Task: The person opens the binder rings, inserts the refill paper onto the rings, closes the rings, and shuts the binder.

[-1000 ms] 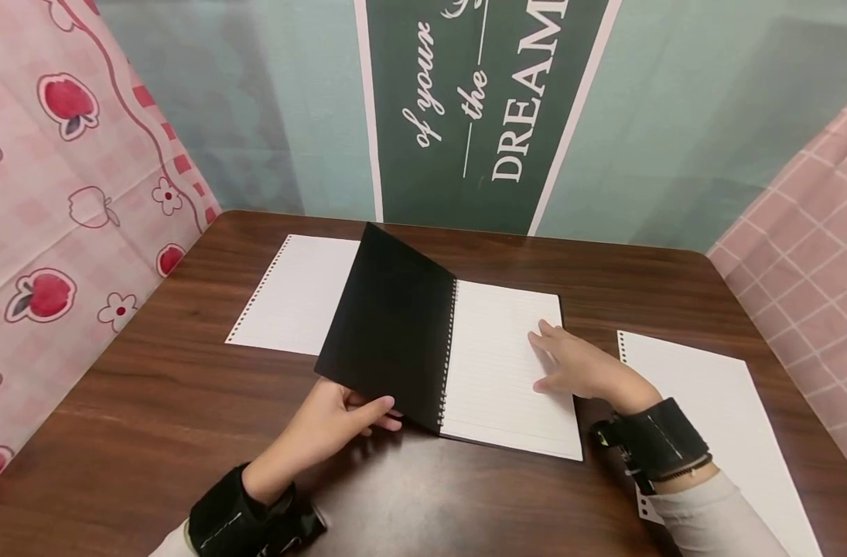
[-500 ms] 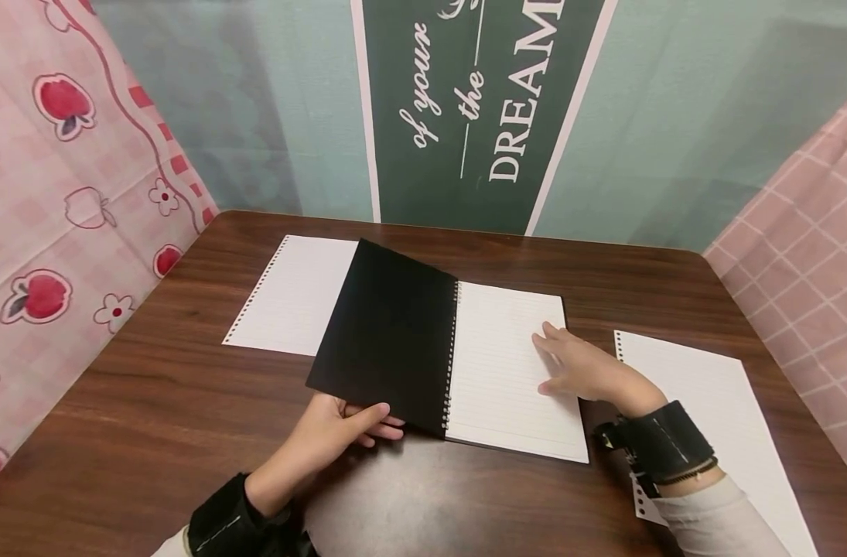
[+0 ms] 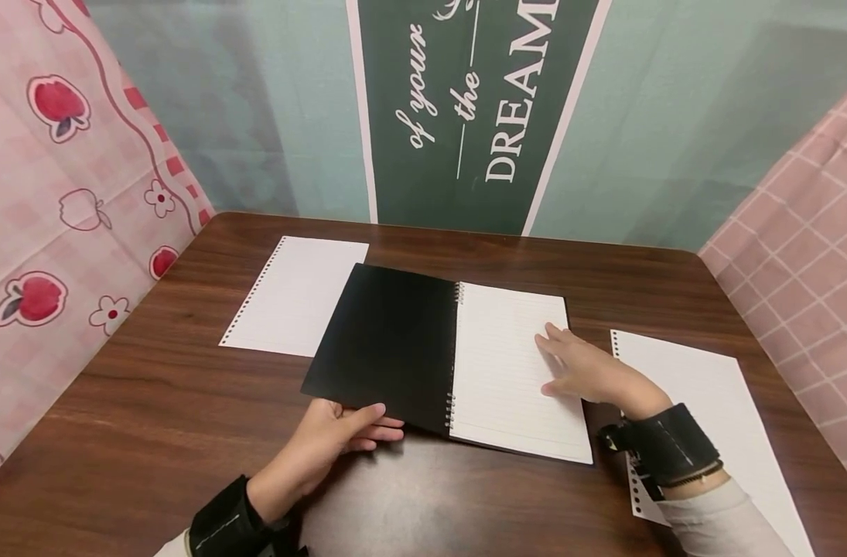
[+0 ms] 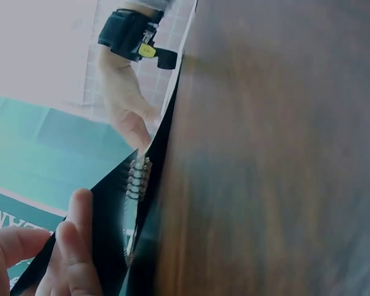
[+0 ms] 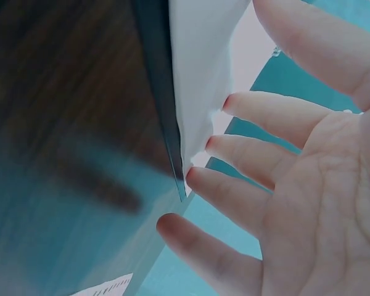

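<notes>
A spiral notebook [image 3: 514,363] lies open on the wooden table, lined white page to the right, black cover [image 3: 388,344] folded out to the left. My left hand [image 3: 343,433] holds the cover's near edge, thumb on the upper side and fingers beneath; the left wrist view shows the cover [image 4: 108,209] between them, tilted a little off the table. My right hand [image 3: 590,367] rests its fingertips on the right part of the page. In the right wrist view its fingers [image 5: 253,160] are spread and fairly straight against the pages [image 5: 200,74].
A loose punched sheet [image 3: 291,294] lies at the back left, partly under the cover. Another punched sheet [image 3: 695,387] lies at the right, partly beneath my right forearm. Fabric hangings [image 3: 284,116] stand behind the table [image 3: 151,418] and along both sides.
The black cover has swung down to the left, from steeply raised to nearly flat, with my left hand holding its edge. My right hand has stayed on the page.
</notes>
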